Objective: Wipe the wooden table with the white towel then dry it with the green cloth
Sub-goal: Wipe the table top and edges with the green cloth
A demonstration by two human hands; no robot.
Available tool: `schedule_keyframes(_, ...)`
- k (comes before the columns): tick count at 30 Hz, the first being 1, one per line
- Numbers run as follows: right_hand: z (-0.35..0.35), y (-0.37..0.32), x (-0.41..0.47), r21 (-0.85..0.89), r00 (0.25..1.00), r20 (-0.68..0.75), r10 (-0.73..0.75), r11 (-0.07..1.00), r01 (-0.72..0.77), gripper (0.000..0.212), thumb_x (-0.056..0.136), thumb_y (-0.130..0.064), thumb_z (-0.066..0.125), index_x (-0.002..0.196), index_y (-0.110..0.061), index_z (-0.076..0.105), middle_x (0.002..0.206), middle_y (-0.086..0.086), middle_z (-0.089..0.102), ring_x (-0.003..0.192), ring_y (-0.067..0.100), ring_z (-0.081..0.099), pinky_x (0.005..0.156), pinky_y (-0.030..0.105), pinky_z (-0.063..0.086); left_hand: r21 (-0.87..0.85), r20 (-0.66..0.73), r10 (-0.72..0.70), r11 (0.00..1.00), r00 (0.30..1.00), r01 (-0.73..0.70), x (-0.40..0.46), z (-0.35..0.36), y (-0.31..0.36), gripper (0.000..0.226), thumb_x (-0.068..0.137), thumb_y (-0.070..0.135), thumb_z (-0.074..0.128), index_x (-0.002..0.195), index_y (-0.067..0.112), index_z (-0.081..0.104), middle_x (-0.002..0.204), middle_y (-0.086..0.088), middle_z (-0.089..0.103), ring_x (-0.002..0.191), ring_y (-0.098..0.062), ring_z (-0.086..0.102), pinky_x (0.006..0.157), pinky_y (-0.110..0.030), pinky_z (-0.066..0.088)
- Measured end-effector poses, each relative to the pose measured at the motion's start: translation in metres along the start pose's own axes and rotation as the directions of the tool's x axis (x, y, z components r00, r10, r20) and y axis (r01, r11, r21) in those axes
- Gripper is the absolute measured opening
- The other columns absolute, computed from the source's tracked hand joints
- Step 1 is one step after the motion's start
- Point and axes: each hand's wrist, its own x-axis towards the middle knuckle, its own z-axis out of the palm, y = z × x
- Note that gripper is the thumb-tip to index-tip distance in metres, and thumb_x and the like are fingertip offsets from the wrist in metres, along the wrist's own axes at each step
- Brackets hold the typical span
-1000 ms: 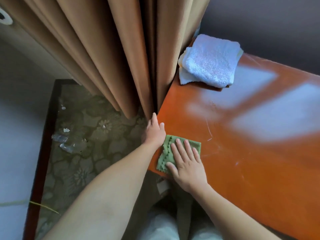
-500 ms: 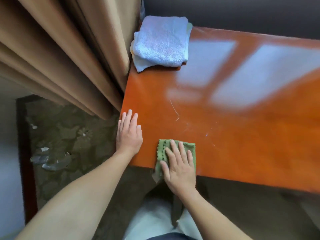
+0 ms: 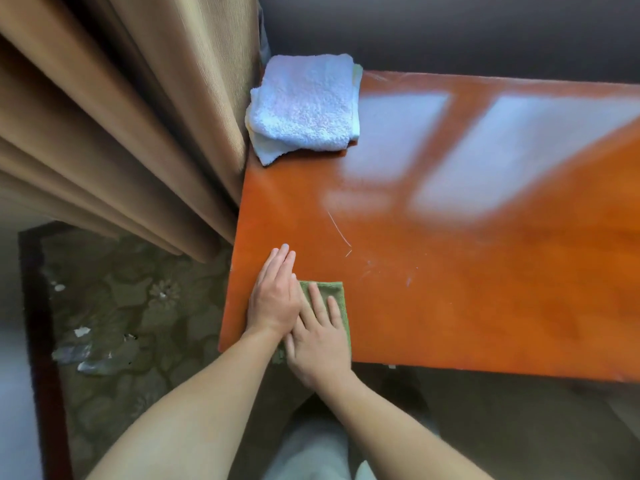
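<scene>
The glossy orange wooden table [image 3: 450, 289] fills the right of the head view. A folded white towel [image 3: 303, 105] lies on its far left corner. Near the front left corner a small green cloth [image 3: 334, 289] lies flat, mostly covered. My right hand [image 3: 320, 337] presses flat on it with straight fingers. My left hand [image 3: 275, 296] lies flat beside it on the table, its edge overlapping my right hand's fingers and the cloth's left side.
Tan curtains [image 3: 138, 133] hang just left of the table and touch its left edge. A patterned carpet [image 3: 131, 323] with bits of litter lies below. A dark wall [image 3: 485, 29] backs the table. My legs show under the front edge.
My left hand has moved right from the table's left edge onto the tabletop, against my right hand and the cloth. The green cloth stays near the front left corner.
</scene>
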Motion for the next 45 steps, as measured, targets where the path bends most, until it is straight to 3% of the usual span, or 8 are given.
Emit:
schedule_keyframes(3, -0.016, 0.053, 0.024, -0.066, 0.999, -0.049, -0.007, 0.998, 0.004, 0.061, 0.098, -0.050, 0.024, 0.154, -0.026, 0.023, 0.161, -0.004, 0.016, 0.150, 0.021, 0.004, 0.118, 0.048, 0.015, 0.000, 0.003, 0.070, 0.998, 0.998, -0.070, -0.006, -0.002, -0.009, 0.052, 0.097, 0.029, 0.024, 0.144, 0.012, 0.040, 0.153, 0.004, 0.029, 0.144, -0.011, 0.018, 0.117, -0.030, 0.017)
schedule_keyframes(10, -0.056, 0.153, 0.045, 0.020, 0.807, -0.149, 0.572, 0.817, -0.576, 0.070, 0.094, -0.054, 0.009, 0.156, -0.025, 0.009, 0.163, -0.003, -0.006, 0.150, 0.022, -0.007, 0.119, 0.049, 0.000, 0.311, 0.053, 0.051, 0.948, 0.997, -0.065, -0.010, 0.008, -0.006, 0.059, 0.098, 0.037, 0.029, 0.152, 0.016, 0.018, 0.159, -0.001, 0.011, 0.146, -0.014, 0.001, 0.116, -0.032, 0.005)
schedule_keyframes(18, -0.025, 0.059, 0.057, -0.081, 0.996, -0.024, -0.084, 0.993, 0.082, 0.063, 0.098, -0.045, 0.030, 0.156, -0.024, 0.017, 0.163, -0.003, 0.013, 0.150, 0.023, 0.002, 0.119, 0.047, 0.006, 0.239, -0.035, -0.025, 0.970, 0.999, 0.033, 0.049, -0.002, 0.023, 0.056, 0.093, 0.033, 0.023, 0.143, 0.014, 0.040, 0.149, -0.009, 0.037, 0.139, -0.028, 0.028, 0.115, -0.045, 0.016)
schedule_keyframes(21, -0.051, 0.106, 0.101, -0.087, 0.994, -0.097, 0.045, 0.995, -0.053, 0.061, 0.097, -0.050, 0.028, 0.153, -0.028, 0.026, 0.161, -0.004, 0.018, 0.149, 0.024, 0.012, 0.118, 0.050, 0.017, 0.247, -0.050, -0.054, 0.967, 0.997, 0.065, 0.070, 0.000, 0.014, 0.058, 0.094, 0.037, 0.021, 0.147, 0.016, 0.032, 0.156, -0.004, 0.025, 0.145, -0.025, 0.014, 0.118, -0.042, 0.008)
schedule_keyframes(25, -0.072, 0.125, 0.147, 0.002, 0.910, -0.119, 0.396, 0.917, -0.399, 0.061, 0.100, -0.050, 0.018, 0.155, -0.031, 0.003, 0.163, -0.007, -0.007, 0.149, 0.021, -0.011, 0.119, 0.046, -0.006, 0.322, -0.039, -0.038, 0.946, 0.999, 0.049, 0.067, 0.007, 0.011, 0.058, 0.097, 0.038, 0.021, 0.152, 0.020, 0.017, 0.160, 0.000, 0.010, 0.147, -0.019, 0.001, 0.119, -0.039, 0.000)
schedule_keyframes(32, -0.053, 0.108, 0.110, -0.117, 0.978, -0.068, -0.197, 0.975, 0.188, 0.057, 0.096, -0.045, 0.032, 0.150, -0.027, 0.037, 0.158, -0.002, 0.029, 0.147, 0.024, 0.022, 0.115, 0.050, 0.023, 0.271, -0.040, -0.042, 0.961, 0.998, 0.052, 0.066, 0.003, 0.009, 0.061, 0.090, 0.028, 0.022, 0.150, 0.019, 0.025, 0.159, 0.001, 0.016, 0.147, -0.017, 0.005, 0.119, -0.039, 0.005)
schedule_keyframes(38, -0.088, 0.194, 0.116, 0.014, 0.839, -0.158, 0.521, 0.851, -0.526, 0.064, 0.095, -0.050, 0.015, 0.156, -0.031, 0.012, 0.163, -0.008, -0.001, 0.150, 0.019, -0.005, 0.120, 0.045, -0.001, 0.326, -0.036, -0.062, 0.943, 0.997, 0.071, 0.069, 0.006, 0.010, 0.057, 0.096, 0.033, 0.028, 0.151, 0.022, 0.020, 0.159, 0.001, 0.013, 0.147, -0.018, 0.003, 0.119, -0.039, 0.004)
schedule_keyframes(45, -0.048, 0.077, 0.105, -0.074, 0.987, -0.062, -0.148, 0.987, 0.143, 0.057, 0.097, -0.045, 0.032, 0.150, -0.027, 0.035, 0.159, -0.003, 0.028, 0.149, 0.024, 0.016, 0.118, 0.048, 0.013, 0.310, -0.016, -0.085, 0.947, 0.996, 0.085, 0.069, 0.003, 0.009, 0.064, 0.087, 0.030, 0.021, 0.150, 0.020, 0.024, 0.159, 0.002, 0.015, 0.147, -0.017, 0.004, 0.119, -0.040, 0.005)
